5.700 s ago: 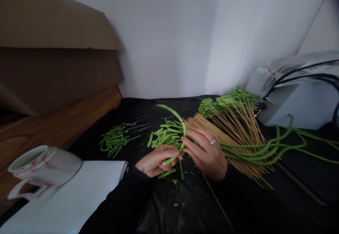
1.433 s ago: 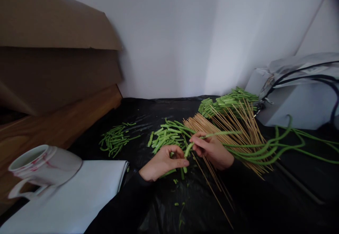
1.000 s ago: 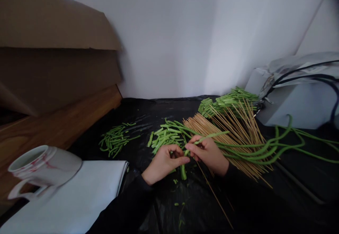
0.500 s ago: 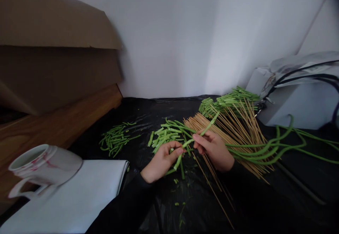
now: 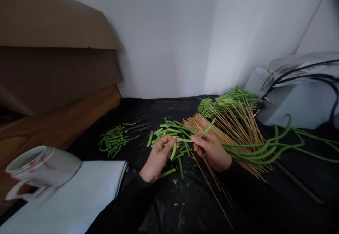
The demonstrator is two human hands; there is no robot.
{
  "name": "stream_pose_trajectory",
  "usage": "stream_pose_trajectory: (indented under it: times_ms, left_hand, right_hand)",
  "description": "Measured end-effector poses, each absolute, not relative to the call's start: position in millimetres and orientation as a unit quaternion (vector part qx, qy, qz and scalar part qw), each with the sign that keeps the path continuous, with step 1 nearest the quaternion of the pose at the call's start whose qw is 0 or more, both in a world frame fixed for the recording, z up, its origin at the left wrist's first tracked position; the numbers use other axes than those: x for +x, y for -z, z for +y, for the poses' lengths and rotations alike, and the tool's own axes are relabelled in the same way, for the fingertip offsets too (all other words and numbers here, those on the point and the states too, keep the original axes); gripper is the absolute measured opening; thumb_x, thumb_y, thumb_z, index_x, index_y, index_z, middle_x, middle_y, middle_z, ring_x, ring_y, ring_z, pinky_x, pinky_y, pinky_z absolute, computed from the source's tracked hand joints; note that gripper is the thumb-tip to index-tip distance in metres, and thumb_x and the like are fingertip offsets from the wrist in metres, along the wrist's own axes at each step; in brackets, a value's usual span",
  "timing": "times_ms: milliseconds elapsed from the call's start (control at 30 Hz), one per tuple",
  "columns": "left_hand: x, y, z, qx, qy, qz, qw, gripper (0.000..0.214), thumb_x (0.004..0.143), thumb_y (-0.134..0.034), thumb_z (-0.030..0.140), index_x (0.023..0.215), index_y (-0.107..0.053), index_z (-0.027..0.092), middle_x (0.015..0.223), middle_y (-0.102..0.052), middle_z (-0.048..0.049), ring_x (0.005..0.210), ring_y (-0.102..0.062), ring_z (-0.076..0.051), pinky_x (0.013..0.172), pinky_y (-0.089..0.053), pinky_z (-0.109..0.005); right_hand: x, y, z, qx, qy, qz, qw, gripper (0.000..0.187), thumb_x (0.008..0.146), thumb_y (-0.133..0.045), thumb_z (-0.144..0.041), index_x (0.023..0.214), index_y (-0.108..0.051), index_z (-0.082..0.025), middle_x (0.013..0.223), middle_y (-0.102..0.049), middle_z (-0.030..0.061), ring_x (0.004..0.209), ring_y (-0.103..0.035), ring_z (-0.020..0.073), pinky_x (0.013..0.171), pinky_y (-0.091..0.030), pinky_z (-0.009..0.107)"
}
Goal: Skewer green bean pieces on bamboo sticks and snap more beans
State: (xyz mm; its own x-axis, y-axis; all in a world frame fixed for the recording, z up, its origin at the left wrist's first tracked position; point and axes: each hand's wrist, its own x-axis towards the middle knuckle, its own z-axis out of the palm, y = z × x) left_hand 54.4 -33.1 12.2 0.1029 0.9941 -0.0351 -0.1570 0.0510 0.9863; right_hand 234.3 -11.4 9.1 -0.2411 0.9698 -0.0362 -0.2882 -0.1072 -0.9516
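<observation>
Left hand [image 5: 157, 159] fingers pinched narrow on a short bean piece [image 5: 173, 150]; right hand [image 5: 212, 151] fingers pinched on a long green bean [image 5: 197, 138]. Cut beans [image 5: 164, 133] lie just beyond the left fingertips, bamboo skewers [image 5: 203, 126] beyond the right fingertips

Long yardlong bean [image 5: 203, 135], bright green, slightly curved, pinched in right hand [image 5: 212, 152], tip angled up and away. Short snapped piece [image 5: 173, 151] upright in left hand [image 5: 156, 160]. Cut pieces in loose heap [image 5: 164, 134] just beyond hands, second heap [image 5: 115, 141] left, third heap [image 5: 227, 101] rear. Uncut beans [image 5: 265, 150] trailing right
</observation>
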Motion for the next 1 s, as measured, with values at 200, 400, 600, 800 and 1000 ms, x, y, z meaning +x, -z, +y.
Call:
stream_pose_trajectory:
  times_ms: [200,400,600,800,1000]
  left_hand:
    - [51,-16,-32,0.419,-0.566,0.458,0.542,0.032,0.078,-0.068,0.044,0.084,-0.062,0.013,0.066,-0.051,0.0028,0.051,-0.033,-0.005,0.045,-0.025,-0.016]
    - [35,-23,-25,0.276,-0.610,0.346,0.658,0.016,0.083,-0.060,0.026,0.076,-0.053,0.014,0.064,-0.041,0.0037,0.049,-0.033,-0.005,0.040,-0.025,-0.014]
    - [33,-28,-26,0.232,-0.519,0.290,0.770,0.012,0.081,-0.050,0.024,0.080,-0.055,0.013,0.068,-0.046,-0.0002,0.051,-0.040,-0.005,0.040,-0.026,-0.013]
    - [56,-21,-41,0.525,-0.388,0.434,0.621,0.030,0.075,-0.071,0.042,0.076,-0.063,0.012,0.055,-0.043,0.0052,0.043,-0.026,-0.003,0.040,-0.015,-0.018]
    - [56,-16,-40,0.536,-0.405,0.428,0.605,0.035,0.074,-0.072,0.046,0.069,-0.060,0.014,0.049,-0.035,0.0076,0.045,-0.023,-0.005,0.043,-0.014,-0.021]
  right_hand:
    - [236,-6,-11,-0.370,-0.644,-0.457,0.490,0.031,0.073,-0.072,-0.040,0.070,-0.050,-0.018,0.045,-0.050,-0.0083,0.035,-0.036,0.0035,0.036,-0.023,0.017]
    - [241,-14,-9,-0.346,-0.680,-0.417,0.494,0.035,0.070,-0.071,-0.034,0.058,-0.041,-0.020,0.035,-0.038,-0.0102,0.032,-0.026,0.0036,0.036,-0.015,0.020]
    - [240,-12,-10,-0.309,-0.741,-0.418,0.425,0.028,0.071,-0.071,-0.031,0.066,-0.046,-0.020,0.036,-0.041,-0.0112,0.030,-0.024,0.0031,0.035,-0.013,0.019]
    - [233,-5,-18,-0.318,-0.700,-0.525,0.365,0.029,0.071,-0.073,-0.039,0.073,-0.054,-0.017,0.047,-0.054,-0.0069,0.034,-0.039,0.0039,0.035,-0.023,0.017]
    - [233,-4,-16,-0.315,-0.682,-0.521,0.406,0.030,0.076,-0.068,-0.045,0.081,-0.058,-0.017,0.061,-0.059,-0.0048,0.040,-0.043,0.0033,0.038,-0.029,0.016]
